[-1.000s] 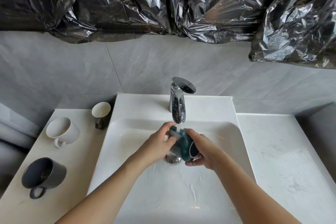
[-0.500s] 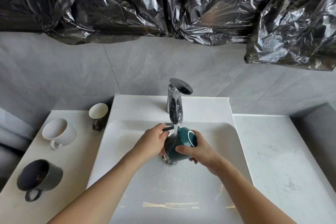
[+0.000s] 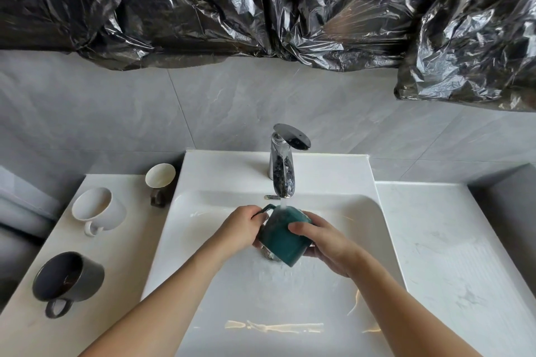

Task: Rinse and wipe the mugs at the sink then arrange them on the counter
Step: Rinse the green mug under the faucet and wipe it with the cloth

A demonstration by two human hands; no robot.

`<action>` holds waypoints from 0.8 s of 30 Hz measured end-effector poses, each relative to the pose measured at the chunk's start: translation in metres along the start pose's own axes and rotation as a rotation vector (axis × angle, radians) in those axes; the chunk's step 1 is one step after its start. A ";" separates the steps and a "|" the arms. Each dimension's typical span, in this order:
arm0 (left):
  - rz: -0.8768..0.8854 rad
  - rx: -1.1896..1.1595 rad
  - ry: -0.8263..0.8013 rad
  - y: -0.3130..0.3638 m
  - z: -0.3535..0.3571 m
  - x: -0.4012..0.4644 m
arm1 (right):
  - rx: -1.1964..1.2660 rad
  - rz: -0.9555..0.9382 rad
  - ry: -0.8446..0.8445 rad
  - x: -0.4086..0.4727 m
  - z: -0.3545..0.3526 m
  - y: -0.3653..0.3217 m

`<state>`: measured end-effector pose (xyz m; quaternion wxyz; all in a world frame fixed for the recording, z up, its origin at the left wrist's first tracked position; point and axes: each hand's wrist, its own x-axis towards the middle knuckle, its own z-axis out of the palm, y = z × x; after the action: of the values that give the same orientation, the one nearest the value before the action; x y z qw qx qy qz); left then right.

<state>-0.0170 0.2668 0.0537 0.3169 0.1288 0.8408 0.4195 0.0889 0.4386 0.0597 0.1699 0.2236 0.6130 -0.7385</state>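
- White sink set in pale marble counter, grey tile wall behind, crumpled black plastic sheeting hung across the far top
- Near: both forearms reach in from the bottom edge; hands close together, both clamped on the teal mug over the drain
- Change: a second ago the mug lay on its side, mouth facing right; now turned mouth away, base toward camera, water from the faucet striking its far upper edge; rinse under way, wipe not yet done
- Left hand grips the handle side; right hand wraps the body
- Left counter, near to far: dark grey mug, white mug, brown mug; all waiting
- Hidden: teal mug's mouth and inside; drain mostly covered; no wiping cloth in view
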 end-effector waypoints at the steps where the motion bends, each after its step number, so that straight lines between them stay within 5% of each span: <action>1: -0.003 -0.038 0.012 0.001 0.002 -0.002 | 0.003 -0.005 0.032 0.001 0.001 0.000; 4: 0.044 -0.189 0.030 0.008 0.009 -0.010 | 0.004 0.019 0.124 0.005 0.003 -0.004; 9: 0.163 0.031 -0.174 0.003 0.013 -0.027 | -0.020 0.033 0.123 0.005 0.009 -0.012; 14: 0.035 -0.149 -0.178 -0.006 0.004 -0.023 | 0.067 0.034 0.047 0.001 0.009 -0.011; 20: -0.053 -0.455 -0.178 0.003 0.003 -0.024 | -0.154 0.098 0.052 0.006 -0.001 -0.005; 24: -0.168 -0.521 -0.246 -0.001 0.003 -0.021 | 0.074 0.063 0.009 0.007 -0.001 -0.003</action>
<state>0.0004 0.2579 0.0606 0.4721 0.0231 0.6681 0.5747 0.0813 0.4404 0.0587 0.1821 0.2520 0.5787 -0.7539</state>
